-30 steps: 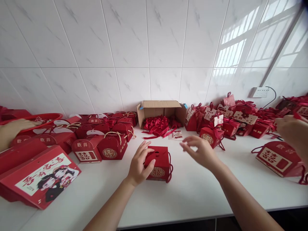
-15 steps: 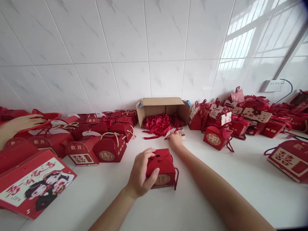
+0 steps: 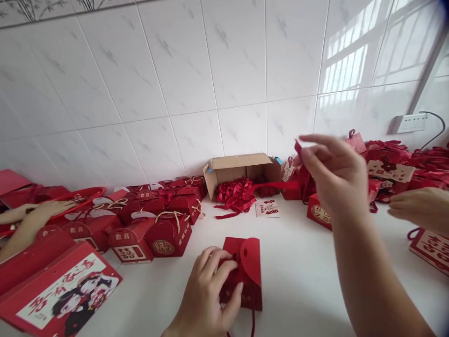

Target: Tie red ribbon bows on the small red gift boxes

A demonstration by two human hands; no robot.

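Note:
My left hand [image 3: 210,292] is closed over the near side of a red gift box [image 3: 251,269], fingers on its top by a round hole. One rounded flap of the lid stands loose, and a dark red cord hangs from the front. Raised at the right, my right hand [image 3: 338,173] pinches the end of a red ribbon [image 3: 275,186], which trails left, partly blurred, toward a heap of red ribbons [image 3: 235,192]. That heap spills from an open cardboard box [image 3: 242,162] against the wall. Printed cards [image 3: 267,208] lie just in front of it.
Red gift boxes [image 3: 168,236] with twine handles crowd the left, near a red basin [image 3: 93,192] with another person's hands [image 3: 42,217]. Tied boxes [image 3: 321,210] stand at right, where another person's hand [image 3: 419,208] reaches in. A power strip [image 3: 410,123] is on the wall.
My right hand has risen from the cards by the cardboard box, moving right with a ribbon. The gift box has turned under my left hand and its flap lifted. Another hand appeared at right.

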